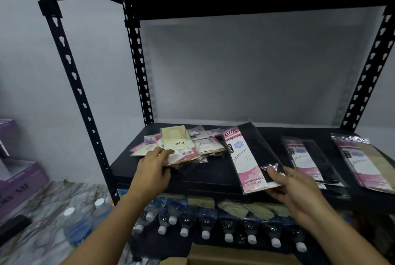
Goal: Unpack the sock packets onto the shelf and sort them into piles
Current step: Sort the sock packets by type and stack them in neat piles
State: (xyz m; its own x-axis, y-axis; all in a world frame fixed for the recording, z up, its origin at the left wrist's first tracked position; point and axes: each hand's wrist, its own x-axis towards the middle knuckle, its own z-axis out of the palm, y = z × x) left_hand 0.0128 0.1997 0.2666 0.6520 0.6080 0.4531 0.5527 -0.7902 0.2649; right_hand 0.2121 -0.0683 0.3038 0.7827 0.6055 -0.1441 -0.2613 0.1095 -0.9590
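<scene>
A loose heap of sock packets (183,147) lies on the left of the black shelf (213,177). My left hand (154,170) rests on the heap's near edge, its fingers on a beige packet. My right hand (299,192) grips the lower end of a long black-and-pink ENE packet (245,155), held tilted just above the shelf's middle. To the right lies a pile of black packets (307,160), and at the far right a pile of beige packets (363,162).
Rows of water bottles (205,226) fill the level below the shelf. Two more bottles (79,224) stand on the marble floor at left, beside purple boxes (19,181). A cardboard box (235,258) sits at the bottom edge. Black perforated posts (136,61) frame the shelf.
</scene>
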